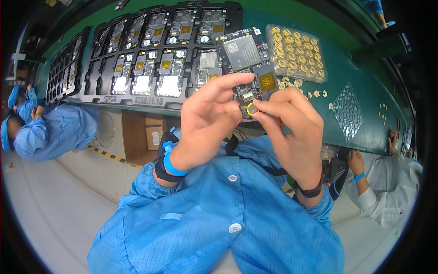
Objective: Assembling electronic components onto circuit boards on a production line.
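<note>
My left hand [207, 116] is closed on a dark circuit board [262, 57], gripping it by its left side in front of my chest. The board carries a large silver shielded module, a gold-coloured patch and small components. Between the thumb and index finger of my right hand [294, 121] is a round coin cell [251, 108] with a yellow rim, at the board's lower end. It touches or nearly touches the board; how it is seated is hidden by my fingertips.
A black tray [150, 100] with several circuit boards lies left on the green table [369, 100], another black tray [68, 68] beyond it. At right are a transparent tray of coin cells [296, 55], loose tabs [317, 93] and a transparent blister sheet [348, 114]. Co-workers sit at both sides.
</note>
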Motion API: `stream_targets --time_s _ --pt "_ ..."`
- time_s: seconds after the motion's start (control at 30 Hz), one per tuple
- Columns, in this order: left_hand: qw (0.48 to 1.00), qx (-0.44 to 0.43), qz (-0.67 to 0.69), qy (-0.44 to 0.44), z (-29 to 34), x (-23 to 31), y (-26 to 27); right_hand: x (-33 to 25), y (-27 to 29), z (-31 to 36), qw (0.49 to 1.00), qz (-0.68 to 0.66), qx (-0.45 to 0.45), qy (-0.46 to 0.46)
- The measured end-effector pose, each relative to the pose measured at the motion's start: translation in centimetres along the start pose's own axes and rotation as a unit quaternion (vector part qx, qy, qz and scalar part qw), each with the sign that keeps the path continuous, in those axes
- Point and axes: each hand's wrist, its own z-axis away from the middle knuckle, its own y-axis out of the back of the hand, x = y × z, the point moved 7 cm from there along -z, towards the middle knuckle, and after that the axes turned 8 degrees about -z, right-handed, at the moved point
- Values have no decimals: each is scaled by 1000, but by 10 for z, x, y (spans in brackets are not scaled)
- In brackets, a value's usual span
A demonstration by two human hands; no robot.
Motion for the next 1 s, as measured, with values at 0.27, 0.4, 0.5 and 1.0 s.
stream_targets --time_s 0.27,0.4,0.5,1.0 --pt "1000 -4 -10 -12 2 -1 -7 3 1 4 1000 -14 22 -11" --pt "1000 5 3 -30 2 3 -10 1 1 3 999 -20 29 -5" --pt "999 20 -16 -40 3 3 -11 3 0 5 999 -26 33 -20" --pt "996 71 -49 -14 5 -3 -2 16 -3 19 981 -144 126 -30"
